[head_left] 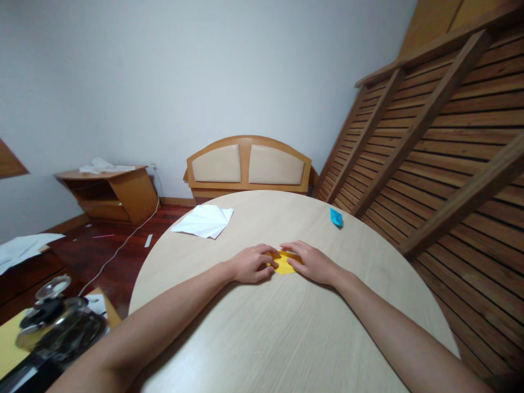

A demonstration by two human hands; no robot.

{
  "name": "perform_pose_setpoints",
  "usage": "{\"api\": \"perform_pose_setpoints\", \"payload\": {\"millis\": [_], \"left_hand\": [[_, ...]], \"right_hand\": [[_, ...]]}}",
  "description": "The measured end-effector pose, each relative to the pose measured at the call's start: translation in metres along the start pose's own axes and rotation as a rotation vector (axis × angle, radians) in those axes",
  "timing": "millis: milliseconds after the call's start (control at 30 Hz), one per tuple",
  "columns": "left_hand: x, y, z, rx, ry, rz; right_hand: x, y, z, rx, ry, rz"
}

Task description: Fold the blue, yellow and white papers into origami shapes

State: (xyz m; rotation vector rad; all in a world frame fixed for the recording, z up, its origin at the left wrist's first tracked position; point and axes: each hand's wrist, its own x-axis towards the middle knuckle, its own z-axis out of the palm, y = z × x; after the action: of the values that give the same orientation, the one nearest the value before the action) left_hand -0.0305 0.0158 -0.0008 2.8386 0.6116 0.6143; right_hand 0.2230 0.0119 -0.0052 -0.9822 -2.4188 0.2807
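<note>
Two hands, left hand (pixel 250 264) and right hand (pixel 311 263), press yellow paper (pixel 283 264) between them.

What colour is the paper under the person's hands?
Yellow. The folded paper shows between both hands on the table in the head view.

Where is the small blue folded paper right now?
In the head view, the blue folded paper lies on the round table toward its far right edge, apart from the right hand and the yellow paper, near the slatted wooden frame.
</note>
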Motion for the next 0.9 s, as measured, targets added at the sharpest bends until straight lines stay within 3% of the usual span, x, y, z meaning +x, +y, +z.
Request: {"api": "perform_pose_setpoints", "payload": {"millis": [900], "left_hand": [[0.0,0.0,0.001,-0.036,-0.045,-0.048]], "right_hand": [[0.002,-0.01,-0.02,-0.089,-0.184,-0.043]]}}
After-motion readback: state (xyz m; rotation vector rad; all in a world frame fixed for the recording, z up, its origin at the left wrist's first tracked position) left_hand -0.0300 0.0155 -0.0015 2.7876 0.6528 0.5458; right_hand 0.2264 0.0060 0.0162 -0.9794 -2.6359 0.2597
